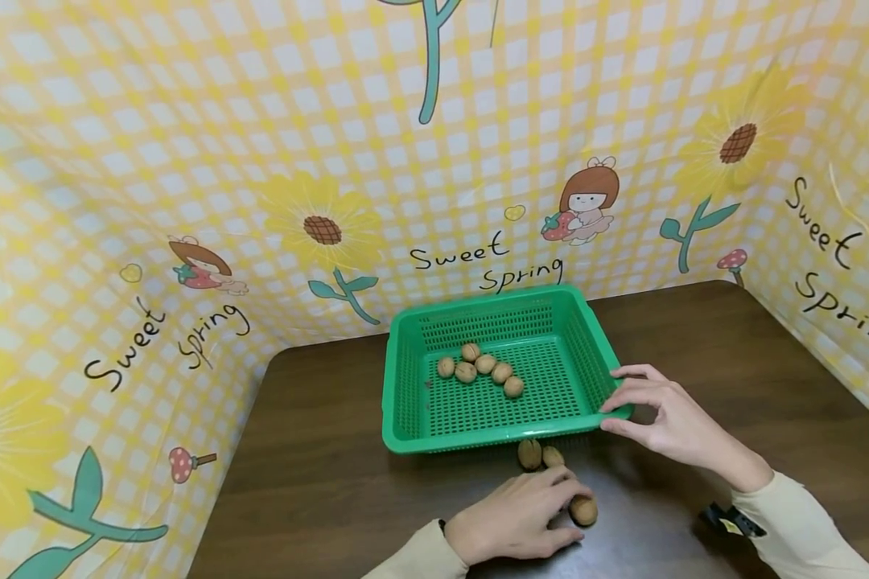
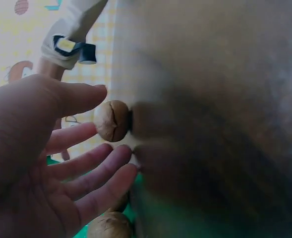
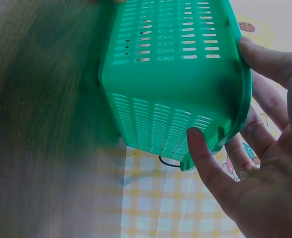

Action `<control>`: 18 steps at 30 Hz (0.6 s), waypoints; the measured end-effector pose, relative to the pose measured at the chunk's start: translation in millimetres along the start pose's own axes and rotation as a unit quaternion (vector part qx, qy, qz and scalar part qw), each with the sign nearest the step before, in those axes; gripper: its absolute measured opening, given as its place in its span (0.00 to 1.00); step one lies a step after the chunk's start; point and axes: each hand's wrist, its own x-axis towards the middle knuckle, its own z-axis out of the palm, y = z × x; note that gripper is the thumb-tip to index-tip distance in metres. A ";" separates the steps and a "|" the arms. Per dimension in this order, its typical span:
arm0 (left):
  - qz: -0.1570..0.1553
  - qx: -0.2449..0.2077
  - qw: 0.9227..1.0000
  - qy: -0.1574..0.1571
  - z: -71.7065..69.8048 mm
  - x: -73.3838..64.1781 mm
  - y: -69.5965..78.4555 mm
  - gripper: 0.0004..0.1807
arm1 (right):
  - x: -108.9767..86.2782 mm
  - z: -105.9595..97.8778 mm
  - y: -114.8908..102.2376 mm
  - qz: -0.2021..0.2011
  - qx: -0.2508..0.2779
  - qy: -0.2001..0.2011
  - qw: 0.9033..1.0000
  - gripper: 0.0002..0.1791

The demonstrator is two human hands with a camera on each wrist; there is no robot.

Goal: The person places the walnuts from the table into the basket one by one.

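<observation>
My left hand [image 1: 520,515] is low over the table beside a walnut [image 1: 583,510]. In the left wrist view, this walnut [image 2: 112,121] sits between the thumb and forefinger, with the fingers only loosely bent. Two more walnuts [image 1: 530,454] lie just past the fingertips, near the basket's front wall. My right hand [image 1: 677,418] holds the near right corner of a green plastic basket [image 1: 478,440]. The right wrist view has its thumb on the rim [image 3: 246,74], with one finger along the outer wall. Several walnuts [image 1: 485,364] rest on the basket's slotted floor.
Underneath is a dark brown wooden table [image 1: 319,474]. A yellow checked cloth [image 1: 471,161] printed with flowers hangs behind and at both sides. On the right sleeve [image 1: 796,515] sits a black strap with a small device [image 1: 733,521].
</observation>
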 end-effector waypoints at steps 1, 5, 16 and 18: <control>0.002 0.007 1.000 0.004 1.6 1.6 -0.1 0.23 | -0.1 0.0 0.2 0.001 0.001 0.000 1.000 0.20; 0.016 0.032 0.999 0.018 7.3 7.8 -0.1 0.22 | -0.6 0.1 0.0 0.006 0.000 0.000 1.000 0.20; 0.029 0.016 0.999 0.015 11.5 12.8 -1.2 0.19 | 0.2 -1.0 -1.2 0.007 -0.001 0.002 1.000 0.20; 0.031 0.012 0.999 0.016 9.4 12.5 -2.2 0.20 | 0.2 -1.0 -1.1 0.008 -0.002 0.002 1.000 0.20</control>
